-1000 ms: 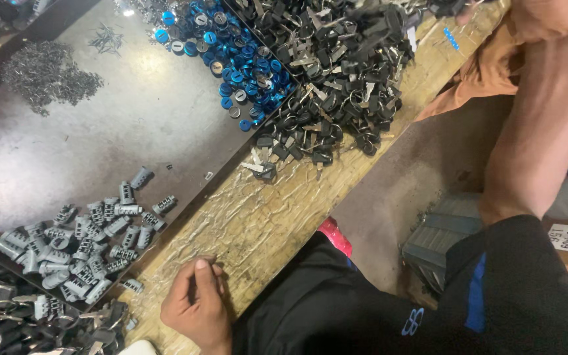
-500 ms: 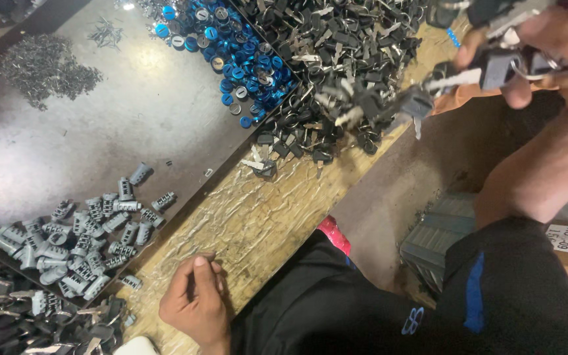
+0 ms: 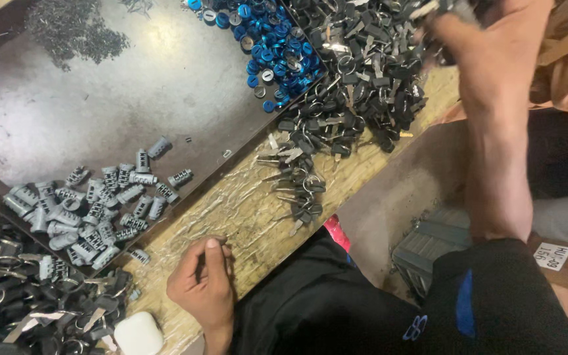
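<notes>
My left hand (image 3: 205, 289) rests on the worn wooden bench edge (image 3: 244, 204), fingers curled shut; nothing shows inside it. My right hand (image 3: 488, 46) is raised over the big heap of black-headed keys (image 3: 363, 72) at the top right. It is blurred and grips a bunch of keys (image 3: 432, 10) at its fingertips. A small group of loose keys (image 3: 297, 190) lies on the bench between the two hands. Grey lock cylinders (image 3: 93, 204) are piled on the dark metal tray (image 3: 100, 112), up and left of my left hand.
Blue round caps (image 3: 277, 46) lie at the tray's far edge, and tiny dark parts (image 3: 73, 29) at its top left. Key rings and black pieces (image 3: 27, 302) fill the lower left beside a white rounded case (image 3: 138, 334). A labelled cardboard box (image 3: 560, 263) stands at the right.
My right hand, holding keys, moved from the right side up over the key heap. A few keys now lie on the bench. My left hand stayed put.
</notes>
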`<move>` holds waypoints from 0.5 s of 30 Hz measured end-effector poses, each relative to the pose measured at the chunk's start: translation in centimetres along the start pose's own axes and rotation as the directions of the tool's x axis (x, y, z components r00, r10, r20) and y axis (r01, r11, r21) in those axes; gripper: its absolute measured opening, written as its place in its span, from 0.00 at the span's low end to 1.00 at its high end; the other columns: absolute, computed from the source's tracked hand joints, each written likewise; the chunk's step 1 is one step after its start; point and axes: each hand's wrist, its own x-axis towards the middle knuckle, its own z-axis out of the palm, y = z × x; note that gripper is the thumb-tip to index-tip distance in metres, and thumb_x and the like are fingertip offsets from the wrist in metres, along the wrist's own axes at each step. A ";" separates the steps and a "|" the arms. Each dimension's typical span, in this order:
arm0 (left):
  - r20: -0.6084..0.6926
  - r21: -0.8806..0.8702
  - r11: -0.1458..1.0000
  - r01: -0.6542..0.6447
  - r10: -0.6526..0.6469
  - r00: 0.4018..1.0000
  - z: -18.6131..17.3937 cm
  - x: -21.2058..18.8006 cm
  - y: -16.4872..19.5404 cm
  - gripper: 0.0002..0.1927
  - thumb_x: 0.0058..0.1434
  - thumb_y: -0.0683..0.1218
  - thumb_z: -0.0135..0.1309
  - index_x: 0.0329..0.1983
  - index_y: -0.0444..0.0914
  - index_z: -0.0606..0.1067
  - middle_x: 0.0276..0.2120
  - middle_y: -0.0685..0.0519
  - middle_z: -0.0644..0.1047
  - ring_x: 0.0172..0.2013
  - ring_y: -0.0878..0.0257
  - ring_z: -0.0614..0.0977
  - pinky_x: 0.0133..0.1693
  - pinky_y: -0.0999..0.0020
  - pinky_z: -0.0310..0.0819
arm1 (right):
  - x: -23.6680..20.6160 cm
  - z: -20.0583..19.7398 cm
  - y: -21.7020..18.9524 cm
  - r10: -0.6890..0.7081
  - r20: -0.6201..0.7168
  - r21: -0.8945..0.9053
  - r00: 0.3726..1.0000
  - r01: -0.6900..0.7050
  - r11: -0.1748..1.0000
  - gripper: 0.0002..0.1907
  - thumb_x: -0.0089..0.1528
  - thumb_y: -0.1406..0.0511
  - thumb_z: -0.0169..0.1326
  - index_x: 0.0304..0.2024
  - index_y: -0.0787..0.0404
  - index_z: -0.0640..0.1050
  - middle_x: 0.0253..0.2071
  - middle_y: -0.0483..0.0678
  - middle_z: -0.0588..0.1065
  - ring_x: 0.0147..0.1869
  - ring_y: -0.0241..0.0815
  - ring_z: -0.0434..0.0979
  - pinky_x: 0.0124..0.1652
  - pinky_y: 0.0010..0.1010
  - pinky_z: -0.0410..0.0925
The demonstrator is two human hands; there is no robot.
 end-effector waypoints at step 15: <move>0.073 0.122 0.989 -0.090 0.081 0.994 0.3 0.5 1.8 0.06 0.67 0.36 0.55 0.41 0.28 0.81 0.28 0.52 0.80 0.21 0.74 0.73 0.24 0.80 0.63 | -12.1 7.2 -1.4 -0.289 0.870 -0.182 0.401 0.804 0.566 0.28 0.51 0.71 0.56 0.56 0.59 0.81 0.61 0.58 0.72 0.59 0.59 0.71 0.47 0.44 0.74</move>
